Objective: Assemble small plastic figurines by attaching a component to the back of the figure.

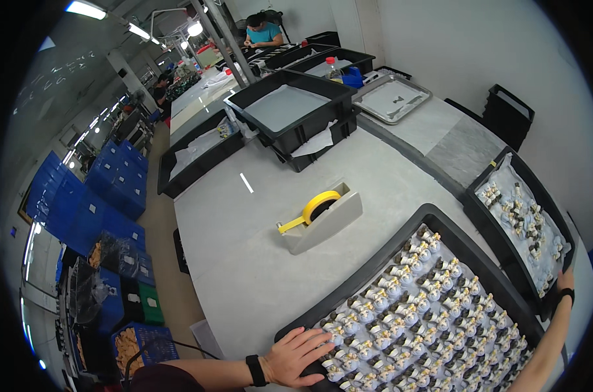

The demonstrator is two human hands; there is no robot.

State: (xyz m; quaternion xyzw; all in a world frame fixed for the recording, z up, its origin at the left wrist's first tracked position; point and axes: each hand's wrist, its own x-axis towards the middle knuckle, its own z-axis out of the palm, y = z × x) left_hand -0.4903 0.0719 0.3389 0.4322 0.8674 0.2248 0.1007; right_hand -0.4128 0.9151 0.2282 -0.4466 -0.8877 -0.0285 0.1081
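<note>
A large black plastic tray [368, 264] lies at the near right, lined with pale cloth and filled with rows of small white, black and yellow figurines [414, 313]. My left hand [297, 356] rests on its left corner, fingers stretched over the rim beside the nearest figurines. Farther right stands a smaller black tray [489, 219], where loose figurines [528, 222] are scattered on a crumpled pale liner. My right hand [565, 281] grips the near right corner of this smaller tray, its fingertips partly hidden.
A tape dispenser [329, 219] with yellow tape stands mid-table. Behind it are stacked black bins [290, 134], another black bin [201, 160] and a metal tray [394, 98]. Blue crates [103, 189] line the floor at left. A person in teal [263, 34] sits working at the far end.
</note>
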